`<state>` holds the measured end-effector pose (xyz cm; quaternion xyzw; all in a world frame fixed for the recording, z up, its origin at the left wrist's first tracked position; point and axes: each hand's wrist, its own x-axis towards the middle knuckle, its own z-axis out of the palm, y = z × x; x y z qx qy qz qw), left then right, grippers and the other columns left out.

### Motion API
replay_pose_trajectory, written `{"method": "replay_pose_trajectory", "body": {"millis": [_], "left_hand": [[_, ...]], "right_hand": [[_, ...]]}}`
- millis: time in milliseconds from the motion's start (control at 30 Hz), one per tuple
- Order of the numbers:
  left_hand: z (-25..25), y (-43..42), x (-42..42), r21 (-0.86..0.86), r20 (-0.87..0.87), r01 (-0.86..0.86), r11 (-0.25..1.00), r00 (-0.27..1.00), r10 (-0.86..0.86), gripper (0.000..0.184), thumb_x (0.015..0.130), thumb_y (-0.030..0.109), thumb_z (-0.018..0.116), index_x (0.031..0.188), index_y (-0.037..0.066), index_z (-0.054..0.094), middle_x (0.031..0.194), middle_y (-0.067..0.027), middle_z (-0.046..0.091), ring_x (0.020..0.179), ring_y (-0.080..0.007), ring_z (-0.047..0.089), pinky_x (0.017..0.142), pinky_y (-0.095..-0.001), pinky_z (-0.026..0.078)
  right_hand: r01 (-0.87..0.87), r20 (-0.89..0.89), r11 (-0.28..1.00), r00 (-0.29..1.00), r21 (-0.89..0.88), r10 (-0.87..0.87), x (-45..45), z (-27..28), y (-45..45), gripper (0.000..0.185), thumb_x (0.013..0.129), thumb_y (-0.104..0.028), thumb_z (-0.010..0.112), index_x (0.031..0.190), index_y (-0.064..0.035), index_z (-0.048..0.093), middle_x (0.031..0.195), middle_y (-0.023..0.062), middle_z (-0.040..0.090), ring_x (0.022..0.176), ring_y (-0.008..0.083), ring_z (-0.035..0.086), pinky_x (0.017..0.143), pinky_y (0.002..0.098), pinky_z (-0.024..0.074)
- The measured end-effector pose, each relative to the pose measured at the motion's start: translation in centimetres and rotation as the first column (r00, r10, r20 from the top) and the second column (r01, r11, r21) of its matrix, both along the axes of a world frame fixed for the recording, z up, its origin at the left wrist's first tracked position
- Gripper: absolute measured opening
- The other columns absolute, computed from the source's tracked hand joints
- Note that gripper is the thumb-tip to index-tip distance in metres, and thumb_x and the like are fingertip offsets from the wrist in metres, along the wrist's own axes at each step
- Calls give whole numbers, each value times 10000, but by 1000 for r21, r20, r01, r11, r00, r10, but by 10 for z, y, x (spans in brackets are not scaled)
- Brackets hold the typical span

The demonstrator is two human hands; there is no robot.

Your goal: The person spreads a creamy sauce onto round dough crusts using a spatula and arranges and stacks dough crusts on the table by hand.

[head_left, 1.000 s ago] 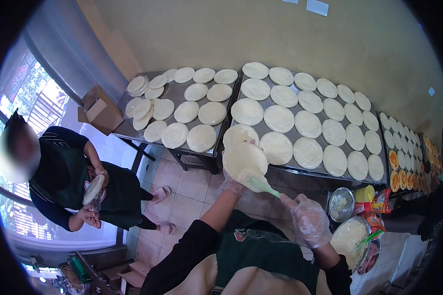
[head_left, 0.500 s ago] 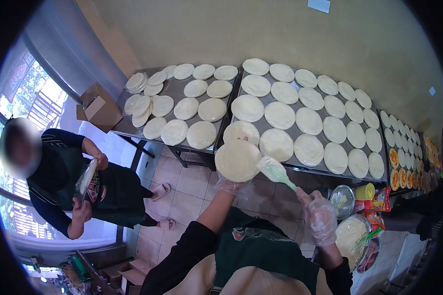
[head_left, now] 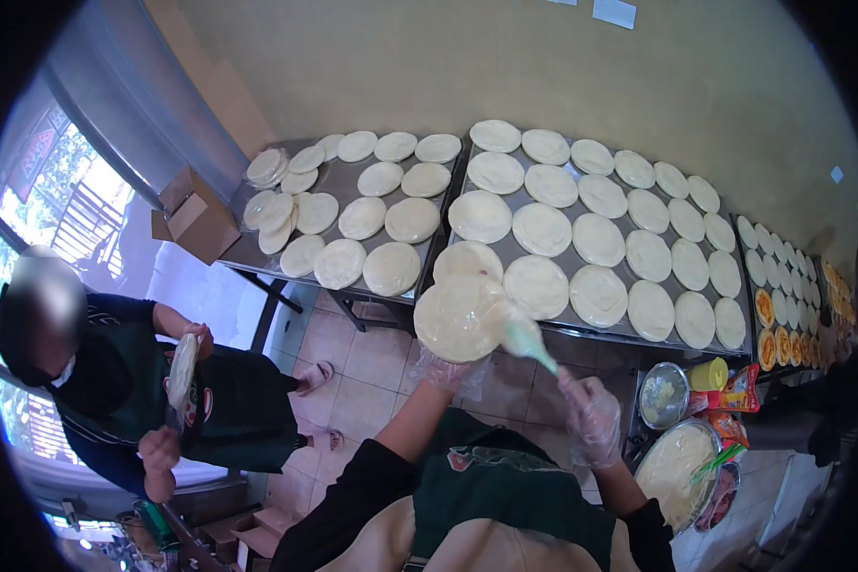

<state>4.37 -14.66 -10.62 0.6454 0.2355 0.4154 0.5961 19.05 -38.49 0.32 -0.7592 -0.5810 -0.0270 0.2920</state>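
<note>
My left hand (head_left: pixel 446 370), in a clear plastic glove, supports a flat round of dough (head_left: pixel 453 329) from underneath, so most of its fingers are hidden. My right hand (head_left: pixel 593 419), also gloved, is closed around the handle of a pale green spatula (head_left: pixel 534 345). The spatula's blade is smeared with white paste and rests at the right edge of the held round. A wet, glossy patch of paste shows on that round. Behind it, another dough round (head_left: pixel 469 259) lies on the near edge of the metal table, partly covered.
Rows of dough rounds (head_left: pixel 541 231) cover the metal table (head_left: pixel 582 331) and the left table. At right stand a large bowl of white paste (head_left: pixel 672 477), a smaller metal bowl (head_left: pixel 663 396) and a yellow tub (head_left: pixel 707 375). A co-worker (head_left: pixel 114 372) at left handles a bagged flat item.
My right hand has moved left, bringing the spatula's blade onto the held round, where a patch of paste now shows. The co-worker's one hand has dropped lower, away from the bagged item.
</note>
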Motion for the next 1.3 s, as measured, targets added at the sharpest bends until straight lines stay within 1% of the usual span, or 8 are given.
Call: {"method": "replay_pose_trajectory", "body": {"millis": [100,200,233,267,400,500,833,1300], "left_hand": [[19,-2,-8,-191,306,277,942,928,-211,590,972,374,540,1478,130,359,1438,-86,481,1317,-249,476,1110,-433,394],[31,-5,-19,453,-262,60,890,963,68,568,993,329,503,1490,120,323,1470,-88,448,1305,-242,486,1106,-432,411],[36,-5,-21,-85,169,212,974,966,-196,549,999,314,488,1486,118,328,1482,-96,434,1311,-245,480,1099,-436,421],[40,-5,-22,-470,628,528,707,763,-152,529,1006,298,474,1483,116,333,1493,-104,420,1317,-249,474,1091,-441,431],[36,-2,-27,-249,447,418,874,850,-279,521,1007,297,468,1480,118,340,1514,-108,393,1327,-260,465,1087,-447,434],[21,0,-37,-461,621,499,733,772,-135,517,981,274,514,1454,108,388,1468,-105,460,1301,-265,499,1084,-445,437],[-5,1,-82,-112,262,-56,992,961,84,533,978,323,511,1449,102,395,1439,-112,490,1282,-280,517,1083,-446,438],[-19,213,-183,530,-112,-390,753,848,518,564,974,392,507,1441,94,405,1397,-123,532,1256,-302,542,1082,-447,439]], "right_hand": [[-108,81,994,991,-12,108,2,-12,2,449,833,-37,661,1261,-169,638,782,120,559,624,313,597,538,427,480],[-27,52,997,998,74,23,10,-10,16,364,840,1,677,1178,-134,678,737,112,549,609,297,583,509,412,450],[-12,5,996,1000,88,12,12,-8,20,375,841,1,676,1189,-138,671,736,112,545,609,296,582,511,408,451],[2,-42,995,999,100,2,14,-6,23,386,841,0,675,1200,-142,663,735,111,540,609,295,580,512,405,451],[10,-90,998,996,68,-4,15,12,30,399,844,-10,676,1215,-154,653,745,111,541,600,295,575,514,396,451],[-118,-52,990,991,74,122,7,20,28,389,846,-22,679,1208,-160,656,751,109,542,591,290,571,511,395,450],[-262,-180,959,944,102,277,3,-1,80,310,862,3,649,1163,-66,671,828,115,610,646,232,619,590,338,499],[-57,-503,974,849,219,163,-10,15,178,281,913,24,614,1191,-4,644,864,100,622,804,172,598,704,298,489]]}}
